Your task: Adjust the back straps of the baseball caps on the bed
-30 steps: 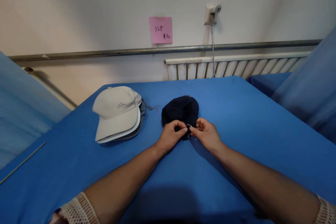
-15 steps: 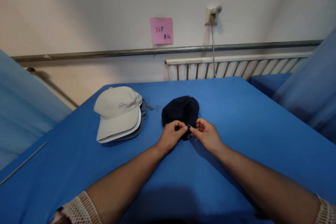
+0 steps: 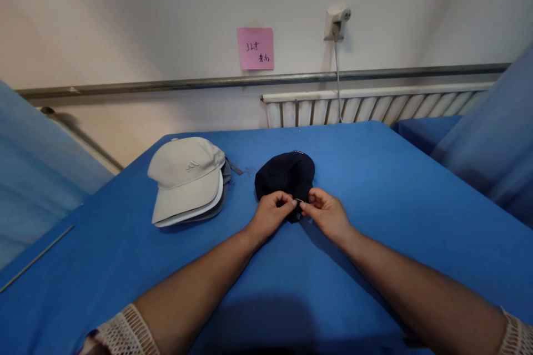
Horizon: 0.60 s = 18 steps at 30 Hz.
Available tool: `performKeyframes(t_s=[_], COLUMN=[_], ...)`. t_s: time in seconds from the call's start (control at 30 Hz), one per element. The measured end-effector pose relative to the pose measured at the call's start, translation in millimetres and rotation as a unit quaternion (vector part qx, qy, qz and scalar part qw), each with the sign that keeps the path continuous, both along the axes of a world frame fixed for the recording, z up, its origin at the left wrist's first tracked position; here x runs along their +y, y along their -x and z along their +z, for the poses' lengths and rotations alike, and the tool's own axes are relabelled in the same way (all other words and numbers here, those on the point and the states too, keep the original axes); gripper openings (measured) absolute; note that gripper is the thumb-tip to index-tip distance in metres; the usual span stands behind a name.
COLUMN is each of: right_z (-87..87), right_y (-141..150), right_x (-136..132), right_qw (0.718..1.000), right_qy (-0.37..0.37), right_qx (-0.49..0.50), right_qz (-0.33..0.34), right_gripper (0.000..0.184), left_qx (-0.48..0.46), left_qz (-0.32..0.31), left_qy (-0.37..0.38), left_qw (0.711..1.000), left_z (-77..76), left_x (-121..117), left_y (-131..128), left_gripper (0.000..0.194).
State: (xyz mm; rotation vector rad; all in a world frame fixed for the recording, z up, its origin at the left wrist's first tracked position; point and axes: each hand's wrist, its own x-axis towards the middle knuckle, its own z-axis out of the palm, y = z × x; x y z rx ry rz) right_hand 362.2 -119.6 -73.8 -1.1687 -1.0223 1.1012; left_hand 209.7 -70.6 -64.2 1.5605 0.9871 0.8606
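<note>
A dark navy cap [image 3: 285, 175] lies on the blue-covered table [image 3: 358, 161], its brim pointing away and its back strap towards me. At the strap, a small metal buckle [image 3: 298, 200] shows between my fingertips. My left hand [image 3: 272, 213] is closed in a pinch on the strap, left of the buckle. From the right, my right hand [image 3: 327, 211] pinches the strap at the buckle's other side. The fingertips partly hide the strap. Left of my hands, a stack of caps [image 3: 187, 177] has a beige one on top, with white and grey brims beneath.
A thin stick [image 3: 37, 258] lies at the table's left edge. Behind the table are a metal rail [image 3: 187, 86], a white radiator [image 3: 366, 105] and a plugged-in socket [image 3: 335, 25]. Blue curtains [image 3: 37, 172] hang at both sides. A pink note [image 3: 255, 49] is on the wall.
The buckle between my fingertips has tilted slightly and the strap end has shifted a little. Both hands keep their pinch at nearly the same place.
</note>
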Motion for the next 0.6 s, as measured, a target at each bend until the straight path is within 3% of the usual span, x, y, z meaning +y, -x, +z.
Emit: performKeyframes(t_s=[0.6], right_z=[7.6], right_y=[0.0], right_x=[-0.7], right_qw=[0.996], right_qy=[0.043], right_qx=[0.079], right_qz=[-0.001], right_gripper=[0.034], left_qx=[-0.059], left_qz=[-0.022], left_qy=[0.042], left_qw=[0.997], left_z=[0.5], left_x=[-2.8], left_y=[0.8], left_gripper=[0.023])
